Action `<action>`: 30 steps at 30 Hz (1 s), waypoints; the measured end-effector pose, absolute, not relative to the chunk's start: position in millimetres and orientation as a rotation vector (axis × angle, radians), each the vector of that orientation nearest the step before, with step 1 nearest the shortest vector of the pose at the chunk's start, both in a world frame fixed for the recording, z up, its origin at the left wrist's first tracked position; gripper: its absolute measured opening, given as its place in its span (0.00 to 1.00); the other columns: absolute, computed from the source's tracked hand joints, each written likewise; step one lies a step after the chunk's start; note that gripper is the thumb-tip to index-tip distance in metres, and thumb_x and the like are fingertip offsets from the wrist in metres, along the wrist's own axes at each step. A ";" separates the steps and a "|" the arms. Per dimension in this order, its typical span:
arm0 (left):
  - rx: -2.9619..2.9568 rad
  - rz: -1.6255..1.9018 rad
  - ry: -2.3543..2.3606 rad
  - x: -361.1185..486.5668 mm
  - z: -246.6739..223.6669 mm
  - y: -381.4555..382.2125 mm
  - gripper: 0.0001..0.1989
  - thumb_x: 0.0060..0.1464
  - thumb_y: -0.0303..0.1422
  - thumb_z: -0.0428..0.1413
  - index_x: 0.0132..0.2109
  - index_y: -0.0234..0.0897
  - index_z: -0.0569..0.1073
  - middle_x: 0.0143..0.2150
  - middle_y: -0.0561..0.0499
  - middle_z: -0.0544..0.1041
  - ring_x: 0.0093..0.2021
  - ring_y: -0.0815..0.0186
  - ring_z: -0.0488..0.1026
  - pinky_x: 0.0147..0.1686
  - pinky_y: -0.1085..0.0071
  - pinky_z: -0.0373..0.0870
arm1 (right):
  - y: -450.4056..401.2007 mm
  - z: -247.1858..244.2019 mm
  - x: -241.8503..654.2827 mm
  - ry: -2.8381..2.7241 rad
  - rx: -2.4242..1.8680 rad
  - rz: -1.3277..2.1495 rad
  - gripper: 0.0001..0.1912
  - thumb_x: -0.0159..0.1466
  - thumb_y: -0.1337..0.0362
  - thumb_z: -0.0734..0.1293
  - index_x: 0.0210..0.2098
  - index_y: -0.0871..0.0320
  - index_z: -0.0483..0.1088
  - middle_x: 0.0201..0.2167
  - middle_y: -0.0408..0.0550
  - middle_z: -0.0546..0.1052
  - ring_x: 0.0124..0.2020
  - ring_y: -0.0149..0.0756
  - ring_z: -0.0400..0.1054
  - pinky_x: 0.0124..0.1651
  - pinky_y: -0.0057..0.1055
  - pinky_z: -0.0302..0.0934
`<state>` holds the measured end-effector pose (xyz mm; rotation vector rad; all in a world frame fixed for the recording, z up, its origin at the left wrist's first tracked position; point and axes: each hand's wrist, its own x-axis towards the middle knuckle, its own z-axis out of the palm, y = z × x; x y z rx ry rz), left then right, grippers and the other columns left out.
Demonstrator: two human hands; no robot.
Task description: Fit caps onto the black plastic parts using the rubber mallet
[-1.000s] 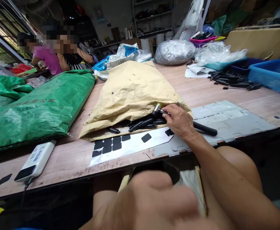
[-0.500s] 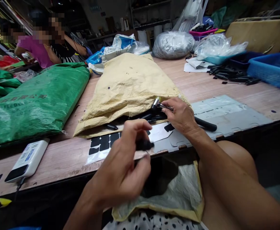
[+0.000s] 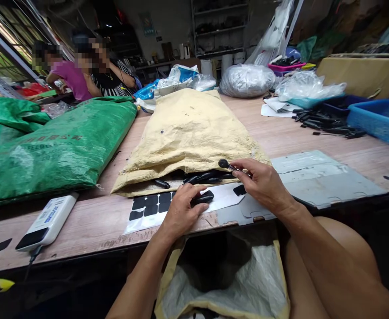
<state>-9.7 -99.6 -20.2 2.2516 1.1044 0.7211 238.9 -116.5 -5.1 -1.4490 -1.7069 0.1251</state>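
Observation:
My right hand [image 3: 262, 181] is closed round the shaft of what looks like a ratchet wrench [image 3: 223, 163]. Its round dark head points left, in front of the yellow sack, and its black handle passes under my wrist. My left hand [image 3: 182, 208] rests at the table edge, fingers curled on a black elongated piece [image 3: 203, 197]. That piece lies over a white sheet with black stickers [image 3: 151, 204]. Several more black pieces [image 3: 204, 177] show in the mouth of the yellow woven sack [image 3: 197, 128].
Below the table edge an open yellow-rimmed sack [image 3: 264, 270] hangs at my lap. A green sack [image 3: 64, 141] and a white power bank [image 3: 48, 221] with a cable lie left. To the right are a grey board [image 3: 320, 177], black parts [image 3: 330, 124] and a blue basket [image 3: 380, 119]. Two people sit beyond.
My left hand has come down from above the table edge onto the white sheet with the black piece. My right hand has turned the wrench so its head's round dark face shows.

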 end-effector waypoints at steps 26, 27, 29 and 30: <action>2.110 0.816 1.218 -15.9 -20.1 -101.6 0.07 0.50 0.26 0.65 0.38 0.40 0.79 0.36 0.53 0.77 0.41 0.61 0.69 0.42 0.66 0.62 | -142.7 -4.5 207.3 -2.003 -1.111 0.208 0.14 0.70 0.68 0.63 0.54 0.54 0.73 0.44 0.49 0.80 0.42 0.36 0.76 0.45 0.32 0.70; 2.103 0.813 1.220 -15.9 -20.3 -101.4 0.07 0.50 0.26 0.65 0.38 0.39 0.79 0.36 0.52 0.76 0.41 0.61 0.69 0.42 0.66 0.62 | -143.5 -2.0 206.1 -1.984 -1.081 0.204 0.15 0.70 0.69 0.63 0.54 0.54 0.73 0.44 0.49 0.80 0.43 0.35 0.75 0.45 0.31 0.70; 2.089 0.812 1.218 -15.7 -20.7 -101.0 0.07 0.50 0.26 0.65 0.38 0.39 0.79 0.36 0.52 0.76 0.40 0.61 0.69 0.42 0.66 0.63 | -145.5 2.8 203.2 -1.951 -1.027 0.193 0.15 0.70 0.70 0.63 0.55 0.55 0.72 0.44 0.50 0.79 0.44 0.34 0.75 0.47 0.29 0.70; 2.086 0.811 1.215 -15.6 -20.8 -100.8 0.07 0.50 0.26 0.65 0.38 0.39 0.79 0.36 0.52 0.76 0.40 0.61 0.69 0.42 0.66 0.63 | -146.6 4.2 201.7 -1.946 -1.011 0.186 0.16 0.70 0.70 0.63 0.55 0.55 0.72 0.44 0.50 0.79 0.44 0.34 0.74 0.47 0.29 0.70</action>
